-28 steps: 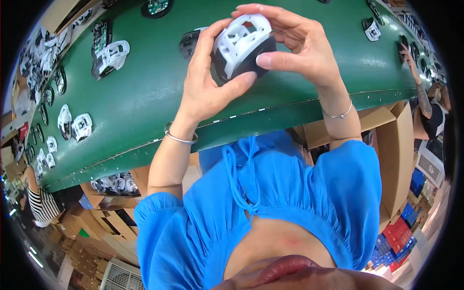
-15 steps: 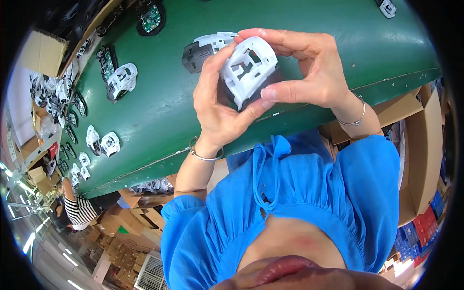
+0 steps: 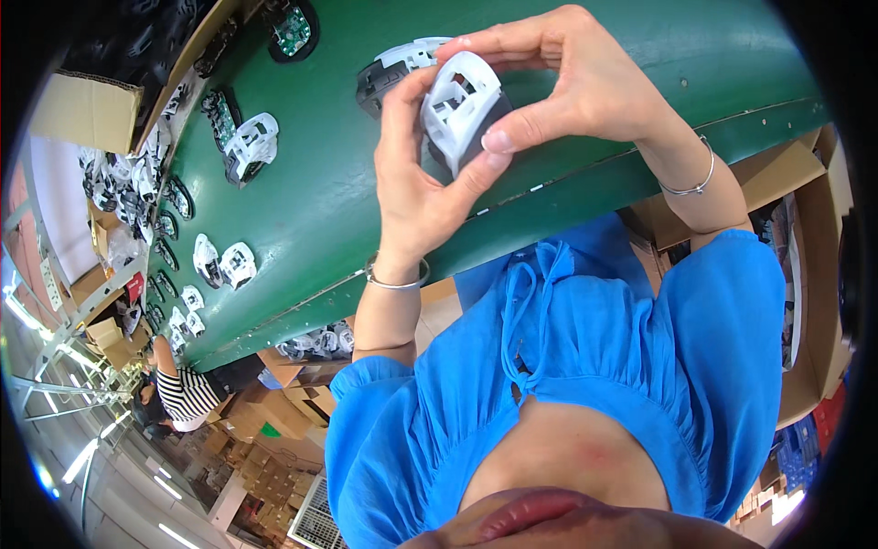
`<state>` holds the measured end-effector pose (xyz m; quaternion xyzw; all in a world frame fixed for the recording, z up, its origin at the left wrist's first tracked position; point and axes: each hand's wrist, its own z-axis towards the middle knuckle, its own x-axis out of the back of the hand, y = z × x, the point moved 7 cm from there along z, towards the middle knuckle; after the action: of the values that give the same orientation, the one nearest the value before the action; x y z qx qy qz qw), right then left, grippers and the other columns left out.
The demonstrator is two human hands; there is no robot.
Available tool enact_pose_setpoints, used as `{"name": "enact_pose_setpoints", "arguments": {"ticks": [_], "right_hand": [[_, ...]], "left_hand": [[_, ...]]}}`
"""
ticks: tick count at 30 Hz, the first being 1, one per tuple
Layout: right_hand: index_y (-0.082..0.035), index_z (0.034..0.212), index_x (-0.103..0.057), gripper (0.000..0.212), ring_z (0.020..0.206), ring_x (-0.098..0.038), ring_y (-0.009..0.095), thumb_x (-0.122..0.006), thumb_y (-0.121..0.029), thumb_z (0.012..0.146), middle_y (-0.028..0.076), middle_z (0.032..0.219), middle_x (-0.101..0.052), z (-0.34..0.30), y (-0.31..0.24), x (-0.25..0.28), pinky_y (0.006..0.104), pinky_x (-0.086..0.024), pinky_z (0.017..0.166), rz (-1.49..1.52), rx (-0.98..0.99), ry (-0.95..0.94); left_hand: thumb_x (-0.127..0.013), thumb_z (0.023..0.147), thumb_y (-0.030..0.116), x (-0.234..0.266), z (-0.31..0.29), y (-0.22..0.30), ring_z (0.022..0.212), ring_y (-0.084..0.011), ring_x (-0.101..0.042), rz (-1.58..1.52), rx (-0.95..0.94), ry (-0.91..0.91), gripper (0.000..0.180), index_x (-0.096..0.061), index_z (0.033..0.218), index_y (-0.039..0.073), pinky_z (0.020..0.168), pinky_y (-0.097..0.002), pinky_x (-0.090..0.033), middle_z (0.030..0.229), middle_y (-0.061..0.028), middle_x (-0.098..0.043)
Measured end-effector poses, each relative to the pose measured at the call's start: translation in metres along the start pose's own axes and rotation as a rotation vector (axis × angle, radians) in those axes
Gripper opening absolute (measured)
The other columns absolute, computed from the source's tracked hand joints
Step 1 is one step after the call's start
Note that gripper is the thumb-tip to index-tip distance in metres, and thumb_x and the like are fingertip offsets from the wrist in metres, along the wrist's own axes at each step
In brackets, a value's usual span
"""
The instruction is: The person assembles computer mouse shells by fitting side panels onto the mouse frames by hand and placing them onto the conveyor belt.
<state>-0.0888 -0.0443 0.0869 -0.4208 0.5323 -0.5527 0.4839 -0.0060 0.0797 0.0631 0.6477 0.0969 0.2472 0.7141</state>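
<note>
Between my two hands is a white-and-black plastic shell [image 3: 460,99], shaped like a computer mouse housing, with openings in its white frame. My left hand [image 3: 407,197] is closed on its left side, thumb at the lower end. My right hand [image 3: 590,87] grips it from the right, with fingertips at the top and thumb on the black side. Just behind my left fingers, a similar shell [image 3: 373,87] lies on the green work surface [image 3: 315,183], partly hidden. Farther left, another white-and-black shell [image 3: 250,146] lies against a circuit board in a black base [image 3: 218,119].
An oval black base with a green circuit board [image 3: 293,32] lies at the far edge. More white shells [image 3: 224,263] and black parts run along the left. Cardboard boxes [image 3: 87,114] stand at left and below right. A person in a striped top [image 3: 187,393] is at lower left.
The held shell has turned, so more of its black side faces right. Both hands stay on it. The whole view has shifted, with the left-side parts now farther right.
</note>
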Motion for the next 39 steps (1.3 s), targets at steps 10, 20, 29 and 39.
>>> {"name": "enact_pose_setpoints", "arguments": {"ticks": [10, 20, 29, 39], "right_hand": [[0.004, 0.119, -0.059, 0.059, 0.098, -0.062, 0.015, -0.082, -0.010, 0.066, 0.012, 0.107, -0.066, 0.001, -0.001, -0.004, 0.0301, -0.049, 0.090, 0.007, -0.096, 0.066], [0.010, 0.108, -0.061, 0.041, 0.086, -0.065, 0.014, -0.077, 0.000, 0.072, 0.013, 0.098, -0.068, 0.006, 0.032, 0.009, 0.0259, -0.052, 0.079, 0.277, -0.326, 0.158], [0.008, 0.102, -0.063, 0.049, 0.089, -0.065, 0.027, -0.079, -0.026, 0.069, 0.018, 0.095, -0.067, 0.006, 0.010, -0.036, 0.0324, -0.051, 0.080, -0.584, 0.016, -0.086], [0.009, 0.104, -0.064, 0.059, 0.091, -0.064, 0.036, -0.078, -0.036, 0.069, 0.024, 0.098, -0.065, 0.012, 0.027, -0.036, 0.0372, -0.050, 0.082, -0.629, -0.073, -0.256]], "left_hand": [[-0.083, 0.068, 0.010, 0.000, 0.004, -0.011, 0.107, -0.0210, -0.058, -0.121, 0.086, -0.019, 0.064, -0.051, 0.122, -0.004, 0.095, -0.0339, -0.046, 0.115, -0.0131, -0.058], [-0.084, 0.068, 0.023, 0.042, -0.003, 0.012, 0.107, -0.0225, -0.057, 0.396, 0.128, -0.193, 0.071, -0.053, 0.125, -0.005, 0.093, -0.0344, -0.046, 0.117, -0.0144, -0.059], [-0.079, 0.074, 0.007, 0.050, -0.037, -0.014, 0.103, -0.0158, -0.057, 0.122, 0.441, -0.377, 0.062, -0.051, 0.127, -0.007, 0.093, -0.0311, -0.046, 0.117, -0.0117, -0.061], [-0.081, 0.072, 0.022, 0.042, -0.019, -0.005, 0.107, -0.0209, -0.059, 0.444, 0.352, -0.662, 0.073, -0.048, 0.132, -0.004, 0.100, -0.0337, -0.043, 0.119, -0.0132, -0.060]]}}
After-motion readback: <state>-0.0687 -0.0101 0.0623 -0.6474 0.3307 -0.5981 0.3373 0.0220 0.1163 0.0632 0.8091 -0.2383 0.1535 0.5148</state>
